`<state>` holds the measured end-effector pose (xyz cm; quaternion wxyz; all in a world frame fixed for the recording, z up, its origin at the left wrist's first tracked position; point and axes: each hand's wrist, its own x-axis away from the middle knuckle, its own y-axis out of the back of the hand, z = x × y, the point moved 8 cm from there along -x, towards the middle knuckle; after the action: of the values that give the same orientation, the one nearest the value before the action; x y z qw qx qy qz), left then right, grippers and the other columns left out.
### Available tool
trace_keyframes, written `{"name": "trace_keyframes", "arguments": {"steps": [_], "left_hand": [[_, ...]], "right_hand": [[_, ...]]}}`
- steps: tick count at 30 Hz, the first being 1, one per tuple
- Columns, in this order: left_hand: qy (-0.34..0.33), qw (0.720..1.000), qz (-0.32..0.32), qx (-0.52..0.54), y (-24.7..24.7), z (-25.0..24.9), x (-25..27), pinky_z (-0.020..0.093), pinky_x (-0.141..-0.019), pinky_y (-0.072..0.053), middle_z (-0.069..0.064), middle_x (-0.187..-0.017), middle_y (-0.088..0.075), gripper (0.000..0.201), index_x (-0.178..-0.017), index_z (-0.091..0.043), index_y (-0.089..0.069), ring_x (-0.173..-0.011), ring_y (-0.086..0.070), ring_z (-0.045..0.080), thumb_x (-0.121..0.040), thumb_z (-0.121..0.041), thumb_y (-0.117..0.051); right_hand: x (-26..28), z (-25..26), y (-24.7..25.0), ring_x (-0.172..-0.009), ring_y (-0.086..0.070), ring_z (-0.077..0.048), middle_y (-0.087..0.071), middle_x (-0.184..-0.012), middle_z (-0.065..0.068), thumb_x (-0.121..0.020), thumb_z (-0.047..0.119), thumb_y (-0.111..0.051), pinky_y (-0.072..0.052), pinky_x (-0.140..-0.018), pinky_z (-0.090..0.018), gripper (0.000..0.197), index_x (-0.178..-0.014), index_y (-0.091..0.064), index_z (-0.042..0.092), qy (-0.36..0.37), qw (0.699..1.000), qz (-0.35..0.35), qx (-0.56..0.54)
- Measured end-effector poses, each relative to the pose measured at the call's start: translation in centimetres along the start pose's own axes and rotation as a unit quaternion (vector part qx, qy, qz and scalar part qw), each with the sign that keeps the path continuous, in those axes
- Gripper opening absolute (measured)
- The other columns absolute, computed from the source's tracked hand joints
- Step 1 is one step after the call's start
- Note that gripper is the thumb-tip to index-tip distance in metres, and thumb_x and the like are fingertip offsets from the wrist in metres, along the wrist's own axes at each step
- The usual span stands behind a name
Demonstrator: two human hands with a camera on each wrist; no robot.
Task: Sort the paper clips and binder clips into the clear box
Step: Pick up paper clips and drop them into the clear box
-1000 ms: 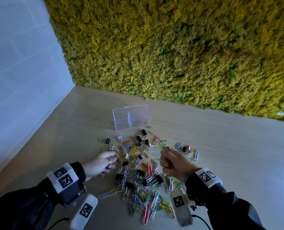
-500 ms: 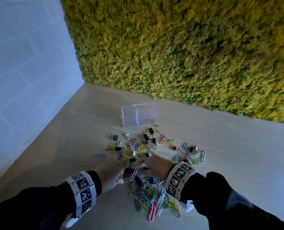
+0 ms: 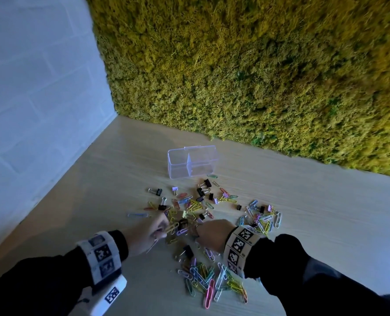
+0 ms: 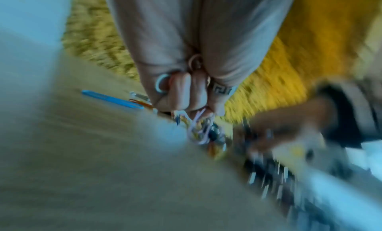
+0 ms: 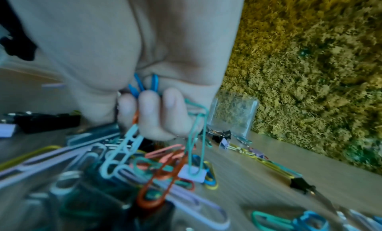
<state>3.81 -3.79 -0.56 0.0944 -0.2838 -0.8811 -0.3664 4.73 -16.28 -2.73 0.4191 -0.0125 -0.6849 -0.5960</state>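
The paper clips (image 3: 203, 278) and the binder clips (image 3: 206, 184) lay mixed in a loose heap on the table (image 3: 326, 224), spread from just in front of the clear box (image 3: 178, 166) down to the person's wrists. The box stood near the mossy wall (image 3: 258, 76), with a divider in the middle and both sides seemingly empty.

The clips looked very light and smooth, so they would probably slide on the wood and hook into each other. In the right wrist view several of them hung in a chain below the fingers (image 5: 148, 103). The binder clips seemed stiffer and a little heavier; it would be better to take them by the black body or by the wire handles. A paper clip is thin, so a pinch with the fingertips at one end should work.

The right hand (image 3: 212, 233) was curled into a fist around a bunch of paper clips. The left hand (image 3: 144, 231) was also closed, and some clips stuck out under its fingers (image 4: 181, 94), though that view was blurred. A single blue clip (image 3: 137, 215) lay apart, beside the left hand.
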Motion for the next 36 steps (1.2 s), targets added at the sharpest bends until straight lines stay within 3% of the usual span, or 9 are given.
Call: {"name": "trace_keyframes", "arguments": {"steps": [4, 9, 11, 15, 17, 20, 27, 33, 36], "left_hand": [[0.053, 0.95, -0.03, 0.307, 2.0, 1.2, -0.8, 0.012, -0.041, -0.03, -0.008, -0.062, -0.042, 0.017, -0.099, -0.012, -0.056, -0.04, -0.033, 0.001, -0.095, -0.009, -0.04], [0.085, 0.757, 0.023, 0.648, 1.8, 0.3, -1.5, 0.015, -0.035, -0.02, -0.005, -0.055, -0.038, 0.012, -0.086, -0.008, -0.054, -0.037, -0.027, 0.003, -0.083, -0.01, -0.042], [0.057, 0.719, 0.066, 0.69, 1.7, -1.0, -1.8, 0.015, -0.033, -0.017, -0.007, -0.052, -0.036, 0.012, -0.081, -0.011, -0.05, -0.038, -0.024, 0.003, -0.072, -0.01, -0.057], [0.027, 0.659, 0.148, 0.737, 1.7, -3.1, -2.3, 0.015, -0.031, -0.014, -0.005, -0.054, -0.019, 0.027, -0.061, -0.011, -0.058, -0.042, -0.015, 0.008, -0.045, -0.005, -0.078], [0.043, 0.672, 0.149, 0.724, 1.8, -3.5, -2.8, 0.013, -0.03, -0.014, -0.005, -0.055, -0.016, 0.025, -0.055, -0.014, -0.049, -0.041, -0.014, 0.009, -0.055, -0.013, -0.074], [0.104, 0.723, 0.101, 0.676, 2.0, -2.8, -3.6, 0.006, -0.033, -0.006, -0.005, -0.052, -0.008, 0.038, -0.046, -0.019, -0.032, -0.035, -0.006, 0.008, -0.077, -0.033, -0.05], [0.119, 0.779, 0.039, 0.614, 5.4, -3.3, -5.3, 0.002, -0.031, -0.009, -0.005, -0.033, -0.024, 0.024, -0.049, -0.018, -0.048, -0.021, -0.016, 0.002, -0.072, -0.022, -0.047], [0.14, 0.753, 0.021, 0.642, 7.5, -4.0, -8.6, 0.006, -0.025, -0.01, -0.006, -0.036, -0.02, 0.031, -0.052, -0.021, -0.035, -0.024, -0.017, 0.005, -0.083, -0.024, -0.041], [0.139, 0.726, 0.043, 0.672, 7.5, -5.0, -9.4, 0.007, -0.024, -0.011, -0.007, -0.046, -0.008, 0.021, -0.056, -0.02, -0.034, -0.037, -0.006, 0.006, -0.074, -0.021, -0.044]], "right_hand": [[0.3, -1.2, 0.7, -0.064, -0.045, -0.021, -0.041, -0.061, -0.001, -0.094, 0.02, -0.034, -0.039, -0.06, -0.031, 0.029, -0.067, -0.04, 0.012, 0.009, 0.997, -0.022, -0.076], [1.8, -3.3, 2.9, -0.051, -0.034, -0.005, -0.037, -0.06, 0.007, -0.097, 0.018, -0.036, -0.033, -0.052, -0.018, 0.035, -0.062, -0.033, 0.023, 0.035, 0.945, -0.091, -0.313], [2.0, -4.6, 3.0, -0.045, -0.036, -0.005, -0.041, -0.056, 0.007, -0.097, 0.017, -0.036, -0.034, -0.046, -0.018, 0.033, -0.064, -0.039, 0.02, 0.003, 0.863, -0.098, -0.496], [1.8, -6.1, 4.0, -0.033, -0.024, -0.004, -0.032, -0.041, 0.009, -0.091, 0.011, -0.031, -0.018, -0.035, -0.013, 0.037, -0.056, -0.035, 0.019, -0.015, 0.563, -0.12, -0.817], [1.5, -6.2, 4.6, -0.034, -0.022, -0.005, -0.028, -0.042, 0.009, -0.085, 0.017, -0.03, -0.016, -0.037, -0.016, 0.036, -0.05, -0.038, 0.02, 0.008, 0.48, -0.097, -0.872], [1.1, -6.4, 5.6, -0.034, -0.023, -0.007, -0.029, -0.042, 0.007, -0.074, 0.022, -0.035, -0.02, -0.036, -0.018, 0.025, -0.049, -0.036, 0.02, 0.04, 0.423, -0.085, -0.901], [-0.8, -9.8, 13.2, -0.038, -0.028, -0.008, -0.032, -0.043, 0.006, -0.085, 0.018, -0.034, -0.027, -0.037, -0.017, 0.029, -0.056, -0.032, 0.02, 0.055, 0.438, -0.217, -0.871], [-4.5, -12.3, 17.6, -0.041, -0.024, -0.011, -0.032, -0.04, 0.007, -0.083, 0.015, -0.032, -0.018, -0.047, -0.024, 0.029, -0.054, -0.031, 0.019, 0.041, 0.349, -0.318, -0.881], [-6.1, -13.4, 16.7, -0.04, -0.024, -0.01, -0.032, -0.039, 0.009, -0.085, 0.015, -0.03, -0.018, -0.046, -0.025, 0.028, -0.057, -0.03, 0.019, 0.025, 0.344, -0.341, -0.874]]}}
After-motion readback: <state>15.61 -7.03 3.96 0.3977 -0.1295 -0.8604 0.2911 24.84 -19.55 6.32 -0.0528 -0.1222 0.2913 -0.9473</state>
